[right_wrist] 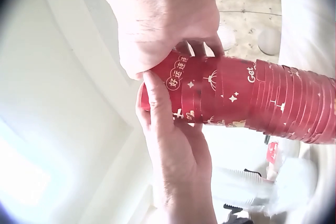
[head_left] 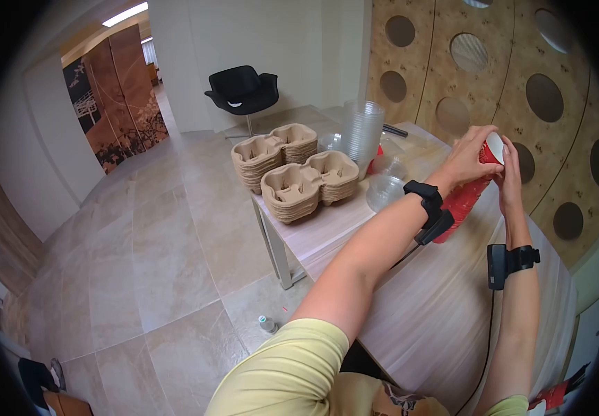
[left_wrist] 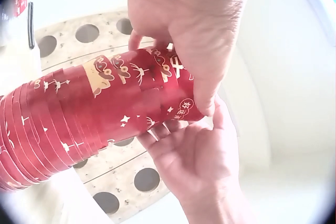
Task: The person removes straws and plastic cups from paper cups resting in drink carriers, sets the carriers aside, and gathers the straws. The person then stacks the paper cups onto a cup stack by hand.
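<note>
A long nested stack of red paper cups [head_left: 467, 201] leans over the table, printed with pale stars, cartoon figures and lettering. The white inside of its end cup [head_left: 496, 147] faces up in the head view. My left hand [head_left: 467, 158] grips the stack by this end, thumb along the last cup and fingers passing round the far side. Opposite it, my right hand [head_left: 511, 182] holds the same end, its fingers around the cup wall. In the left wrist view the right palm [left_wrist: 197, 153] lies against the underside of the stack. The far fingertips are partly hidden behind the cups.
Brown cardboard cup carriers [head_left: 310, 187] are piled at the table's left edge. Behind them stand a tall stack of clear plastic cups [head_left: 363, 135] and clear dome lids [head_left: 386, 193]. A black chair [head_left: 244, 90] is farther back; a small bottle [head_left: 267, 324] stands on the floor.
</note>
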Motion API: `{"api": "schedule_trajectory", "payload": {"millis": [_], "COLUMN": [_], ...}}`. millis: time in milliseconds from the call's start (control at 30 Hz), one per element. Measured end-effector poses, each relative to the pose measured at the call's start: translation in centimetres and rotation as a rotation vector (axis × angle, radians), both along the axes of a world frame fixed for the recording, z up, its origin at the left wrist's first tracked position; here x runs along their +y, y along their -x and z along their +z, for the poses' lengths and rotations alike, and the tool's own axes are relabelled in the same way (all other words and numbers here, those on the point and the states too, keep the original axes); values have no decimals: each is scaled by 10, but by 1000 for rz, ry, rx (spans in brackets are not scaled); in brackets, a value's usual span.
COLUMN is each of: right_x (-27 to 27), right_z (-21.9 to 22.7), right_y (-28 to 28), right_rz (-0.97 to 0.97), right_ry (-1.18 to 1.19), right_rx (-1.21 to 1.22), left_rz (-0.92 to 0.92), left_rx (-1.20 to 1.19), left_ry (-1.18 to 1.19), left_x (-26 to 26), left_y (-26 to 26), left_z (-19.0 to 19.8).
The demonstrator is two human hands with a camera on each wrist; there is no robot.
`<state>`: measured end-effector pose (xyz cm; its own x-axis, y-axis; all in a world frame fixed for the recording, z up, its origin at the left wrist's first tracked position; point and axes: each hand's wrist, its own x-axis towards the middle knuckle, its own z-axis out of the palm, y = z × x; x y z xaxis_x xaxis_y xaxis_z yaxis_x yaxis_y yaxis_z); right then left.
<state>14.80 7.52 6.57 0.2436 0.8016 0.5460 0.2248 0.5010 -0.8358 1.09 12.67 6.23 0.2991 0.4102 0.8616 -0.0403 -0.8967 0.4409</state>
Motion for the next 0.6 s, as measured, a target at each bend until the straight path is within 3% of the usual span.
{"api": "schedule_trajectory", "payload": {"millis": [67, 200, 333, 600], "right_x": [-1, 0, 10, -4], "right_z": [0, -2, -11, -16], "right_y": [1, 1, -11, 2], "right_rz": [-1, 6, 11, 96], "right_ry": [13, 2, -79, -30], "right_rx": [-9, -7, -103, -138], "left_rz": [-160, -174, -8, -96], "left_rx": [-61, -94, -15, 160], "left_ry": [76, 128, 82, 27], "left_x": [0, 0, -2, 12], "left_y": [-3, -6, -8, 30], "left_z": [-1, -6, -20, -14]}}
